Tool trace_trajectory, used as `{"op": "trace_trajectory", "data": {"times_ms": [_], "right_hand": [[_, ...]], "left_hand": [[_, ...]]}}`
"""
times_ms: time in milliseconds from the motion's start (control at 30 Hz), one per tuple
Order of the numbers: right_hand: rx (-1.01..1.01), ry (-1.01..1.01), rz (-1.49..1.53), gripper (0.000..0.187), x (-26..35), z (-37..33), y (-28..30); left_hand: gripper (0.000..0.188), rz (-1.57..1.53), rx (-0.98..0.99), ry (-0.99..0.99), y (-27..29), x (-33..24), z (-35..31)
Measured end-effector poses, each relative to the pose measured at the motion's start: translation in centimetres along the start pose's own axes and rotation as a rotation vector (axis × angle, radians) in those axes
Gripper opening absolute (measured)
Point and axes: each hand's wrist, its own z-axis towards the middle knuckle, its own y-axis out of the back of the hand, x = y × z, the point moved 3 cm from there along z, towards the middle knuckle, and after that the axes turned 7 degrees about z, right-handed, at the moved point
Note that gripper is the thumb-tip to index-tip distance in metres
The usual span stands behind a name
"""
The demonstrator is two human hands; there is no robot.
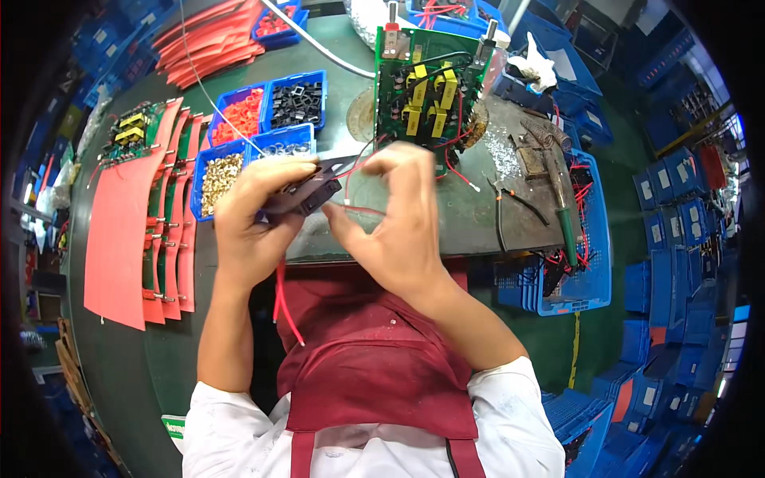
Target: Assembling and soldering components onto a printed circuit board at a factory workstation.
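Observation:
My left hand (259, 215) grips a black plastic housing (307, 193) between thumb and fingers, just above the front edge of the bench. Two red wires (283, 307) hang below that hand over the apron. My right hand (398, 219), slightly blurred, is at the right side of the housing with thumb and fingers spread apart. A thin reddish wire (362, 210) runs between its thumb and palm; whether it is gripped does not show. Beyond the hands stands a green circuit board (390, 111) with yellow components and thin red and black leads.
Blue bins of black parts (296, 103), red parts (239, 114) and brass pieces (220, 182) stand left. Pliers (510, 209) and a green-handled soldering iron (564, 215) lie right. Pink sheets with boards (131, 231) line the left; a blue crate (594, 239) holds wired parts.

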Motion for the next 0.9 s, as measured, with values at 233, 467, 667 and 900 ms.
{"op": "trace_trajectory", "data": {"times_ms": [233,467,667,900], "right_hand": [[0.194,0.127,0.369,0.051,2.6,4.1,-0.2],[-0.037,-0.300,0.645,0.036,0.5,2.5,-0.6],[-0.104,-0.394,0.546,0.035,1.7,5.4,5.0],[-0.042,-0.394,0.499,0.033,-0.1,4.5,7.9]], "left_hand": [[0.045,0.553,-0.134,-0.477,4.7,-6.7,5.1],[0.046,0.584,-0.119,-0.449,0.8,-8.4,11.2],[0.034,0.756,-0.013,-0.457,-2.8,-10.7,18.4],[0.030,0.858,0.256,-0.381,-6.3,-10.2,21.2]]}}
